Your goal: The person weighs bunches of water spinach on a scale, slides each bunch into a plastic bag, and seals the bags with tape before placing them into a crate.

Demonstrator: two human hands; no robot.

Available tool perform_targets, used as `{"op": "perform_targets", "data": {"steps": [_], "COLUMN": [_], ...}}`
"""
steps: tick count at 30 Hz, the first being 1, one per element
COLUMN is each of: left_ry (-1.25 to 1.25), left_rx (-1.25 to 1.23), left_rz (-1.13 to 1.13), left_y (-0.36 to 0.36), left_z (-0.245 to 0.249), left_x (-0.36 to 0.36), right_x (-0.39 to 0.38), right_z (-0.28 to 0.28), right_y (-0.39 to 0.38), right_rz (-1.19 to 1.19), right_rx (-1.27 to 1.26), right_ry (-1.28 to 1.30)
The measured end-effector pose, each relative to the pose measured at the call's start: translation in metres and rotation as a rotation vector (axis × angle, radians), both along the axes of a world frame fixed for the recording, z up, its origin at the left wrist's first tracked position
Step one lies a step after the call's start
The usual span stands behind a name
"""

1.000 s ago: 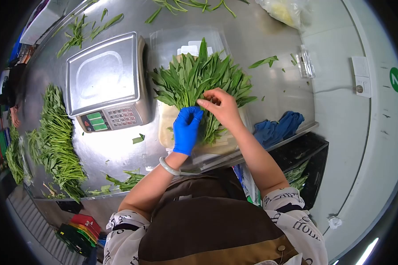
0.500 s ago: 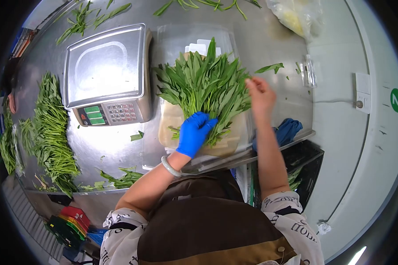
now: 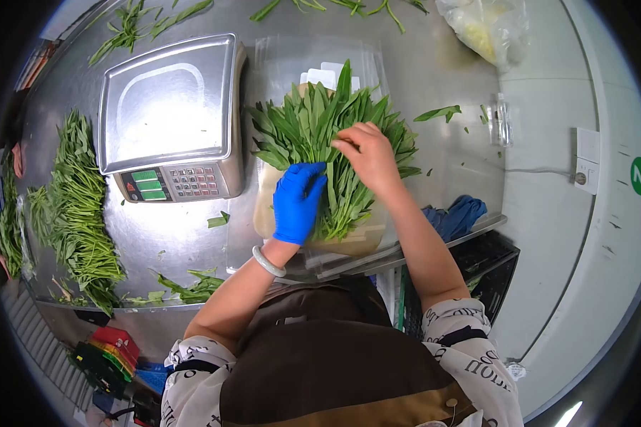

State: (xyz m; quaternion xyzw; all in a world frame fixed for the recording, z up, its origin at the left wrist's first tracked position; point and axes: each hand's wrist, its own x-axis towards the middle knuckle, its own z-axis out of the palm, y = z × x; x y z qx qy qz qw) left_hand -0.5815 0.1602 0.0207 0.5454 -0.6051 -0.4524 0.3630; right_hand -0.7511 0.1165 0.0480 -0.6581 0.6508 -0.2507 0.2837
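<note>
A loose bunch of water spinach point(image 3: 352, 185) lies with its leaves away from me and its cut stems toward me, on clear plastic bags point(image 3: 370, 64) with a tan panel. My left hand point(image 3: 298, 203), in a blue glove, curls its fingers around the left side of the stems, the thumb on the near side. Above the middle of the leaves, my bare right hand point(image 3: 369, 155) has thumb and forefinger pinched together; what is between them is too small to tell.
A digital scale point(image 3: 171, 114) stands left of the bunch. Further left lies a long pile of water spinach point(image 3: 82, 213). A blue cloth point(image 3: 456, 217) rests at the right table edge, above a black crate point(image 3: 488, 267). A plastic bag point(image 3: 484, 32) sits at the far right.
My right hand has moved left from beside the bunch to over its leaves. My left hand has shifted slightly left and away from me, its grip on the stems looser.
</note>
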Motion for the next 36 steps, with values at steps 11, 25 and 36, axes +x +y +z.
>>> {"op": "perform_targets", "data": {"steps": [11, 25, 36], "left_ry": [0.020, -0.054, 0.097], "left_rx": [0.044, -0.014, 0.026], "left_rz": [0.047, -0.004, -0.012], "left_y": [0.003, 0.000, 0.005], "left_z": [0.000, 0.000, 0.016], "left_x": [-0.005, -0.003, 0.005], "right_x": [-0.002, 0.006, -0.006], "right_z": [-0.004, -0.003, 0.016], "right_y": [0.011, 0.005, 0.055], "right_rz": [-0.051, -0.063, -0.149], "right_rx": [0.330, 0.338, 0.063], "right_ry": [-0.121, -0.065, -0.624]}}
